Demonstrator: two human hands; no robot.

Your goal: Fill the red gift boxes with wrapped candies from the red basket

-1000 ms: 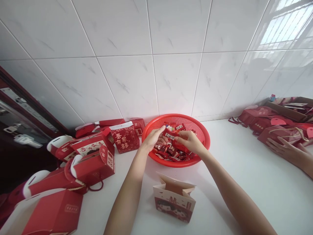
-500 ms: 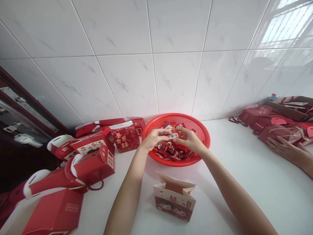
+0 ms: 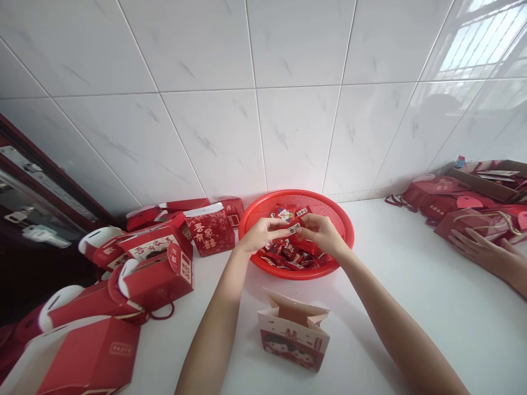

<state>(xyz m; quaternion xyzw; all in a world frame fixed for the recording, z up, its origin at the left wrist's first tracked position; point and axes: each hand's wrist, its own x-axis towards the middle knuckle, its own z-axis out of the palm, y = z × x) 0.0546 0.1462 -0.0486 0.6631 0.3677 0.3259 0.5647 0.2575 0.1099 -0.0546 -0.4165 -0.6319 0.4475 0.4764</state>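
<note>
Head view: left hand (image 3: 260, 235) and right hand (image 3: 323, 235) both pinched on packet (image 3: 293, 229), one at each end, likely to keep it steady. Packet held over basket (image 3: 296, 275) of sweets (image 3: 290, 250); bag (image 3: 293, 345) standing on worktop (image 3: 411, 263), mouth open, set close, presumably for easy reach.

left hand (image 3: 260, 235) and right hand (image 3: 323, 235) close together, both in pinching grips

On my feed, a slim bare left forearm (image 3: 216, 318) toward seven o'clock, a matching bare right forearm (image 3: 382, 307) between four and five, both tapering to narrow wrists (image 3: 244, 250), bare left hand (image 3: 258, 233), bare right hand (image 3: 328, 237), slender fingers (image 3: 276, 222).
</note>
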